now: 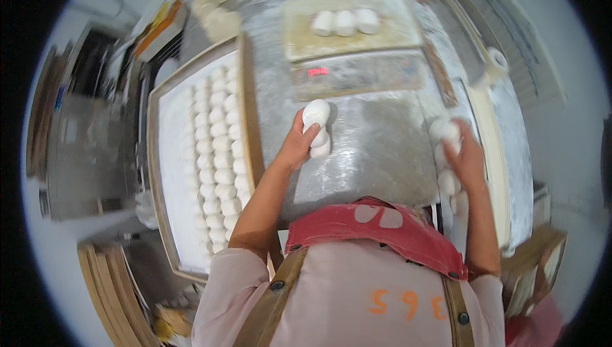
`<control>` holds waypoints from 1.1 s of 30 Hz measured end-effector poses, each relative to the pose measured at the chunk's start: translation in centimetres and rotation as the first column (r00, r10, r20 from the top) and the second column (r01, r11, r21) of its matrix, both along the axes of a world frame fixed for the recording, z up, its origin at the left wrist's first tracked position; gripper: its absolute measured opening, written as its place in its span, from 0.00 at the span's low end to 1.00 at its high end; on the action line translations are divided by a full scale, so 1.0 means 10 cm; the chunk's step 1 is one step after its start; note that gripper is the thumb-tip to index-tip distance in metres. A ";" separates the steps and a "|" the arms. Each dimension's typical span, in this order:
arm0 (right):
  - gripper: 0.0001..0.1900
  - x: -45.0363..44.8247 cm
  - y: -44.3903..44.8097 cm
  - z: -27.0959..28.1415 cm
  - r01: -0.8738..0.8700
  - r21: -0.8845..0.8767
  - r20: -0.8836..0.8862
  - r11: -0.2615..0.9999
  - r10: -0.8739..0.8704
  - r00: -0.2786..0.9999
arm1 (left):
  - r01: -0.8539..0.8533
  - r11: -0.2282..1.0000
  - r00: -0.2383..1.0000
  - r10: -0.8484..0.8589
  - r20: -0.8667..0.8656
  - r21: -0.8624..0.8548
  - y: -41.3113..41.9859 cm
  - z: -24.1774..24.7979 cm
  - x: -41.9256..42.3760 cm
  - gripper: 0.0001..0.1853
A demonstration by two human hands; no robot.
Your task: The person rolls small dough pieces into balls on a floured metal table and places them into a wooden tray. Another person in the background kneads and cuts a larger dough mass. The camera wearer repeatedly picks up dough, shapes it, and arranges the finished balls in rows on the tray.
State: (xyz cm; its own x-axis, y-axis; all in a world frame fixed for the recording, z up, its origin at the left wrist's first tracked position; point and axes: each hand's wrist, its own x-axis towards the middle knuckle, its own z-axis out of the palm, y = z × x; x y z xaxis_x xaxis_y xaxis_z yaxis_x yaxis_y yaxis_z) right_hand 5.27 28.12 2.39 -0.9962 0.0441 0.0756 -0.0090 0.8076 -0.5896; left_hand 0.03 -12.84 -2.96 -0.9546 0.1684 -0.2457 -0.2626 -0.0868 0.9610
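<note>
White dough pieces (316,111) are gripped in my left hand (300,142), stacked in a short column over the metal worktop (373,146). At the right, my right hand (466,153) is blurred, with its fingers around a white dough piece (445,129); more dough pieces (449,182) lie in a line beneath and beside it. Rows of dough pieces (222,143) fill much of a wood-rimmed tray (247,108) to my left. Ahead, three dough pieces (345,23) rest on the pale board of a digital scale (356,76) with a lit red display.
A large dough mass (217,17) lies at the back left. A long wooden strip (437,72) is right of the scale, and a pale dough strip (490,165) runs along the right side. Wooden boards (107,294) stand at lower left. Part of another person (538,316) shows at lower right.
</note>
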 end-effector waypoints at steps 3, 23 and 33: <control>0.25 0.08 -0.37 -0.41 -0.244 -0.119 0.045 0.962 0.251 0.967 | -0.280 0.897 0.954 0.219 0.207 0.343 -0.19 0.14 0.12 0.27; 0.38 0.99 1.55 -0.26 0.675 0.080 0.380 0.733 -0.649 0.659 | -0.178 -0.287 0.685 0.651 -0.328 -0.941 -4.35 -0.25 4.00 0.37; 0.25 0.95 1.97 -0.63 0.358 0.523 0.087 0.774 -0.466 0.881 | -0.048 -0.162 0.599 0.785 -0.158 -0.986 -4.32 -0.41 3.91 0.47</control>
